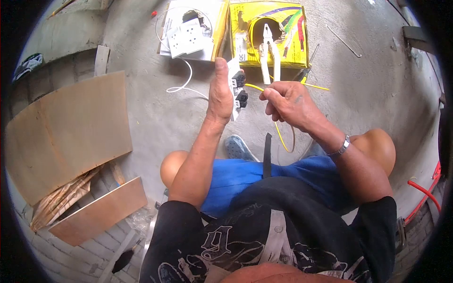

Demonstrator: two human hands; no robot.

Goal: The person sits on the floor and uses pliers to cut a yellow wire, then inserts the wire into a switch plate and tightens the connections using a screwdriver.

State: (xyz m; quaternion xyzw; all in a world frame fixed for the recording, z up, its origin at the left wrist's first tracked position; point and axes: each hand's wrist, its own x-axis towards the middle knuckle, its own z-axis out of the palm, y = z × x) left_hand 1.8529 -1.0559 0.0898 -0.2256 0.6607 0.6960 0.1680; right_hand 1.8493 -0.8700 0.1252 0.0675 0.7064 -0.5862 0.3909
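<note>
My left hand [220, 96] grips a white wall socket [232, 84] on its edge, with the two black terminal blocks on its back facing right. In my right hand [293, 103], thumb and fingers pinch a yellow wire [254, 87] whose one end reaches to the upper terminal block. The rest of that wire hangs below my fingers in a loop above the floor. Just beyond, a pair of pliers [276, 63] with pale handles leans on a yellow wire box [241, 10], jaws over its round hole.
More white sockets [191, 37] lie on a pale box [214, 26], with a white cable [191, 75] curling on the concrete. A bent metal rod [343, 41] lies at right. Plywood boards [71, 122] are at left, a red hose [427, 191] at far right.
</note>
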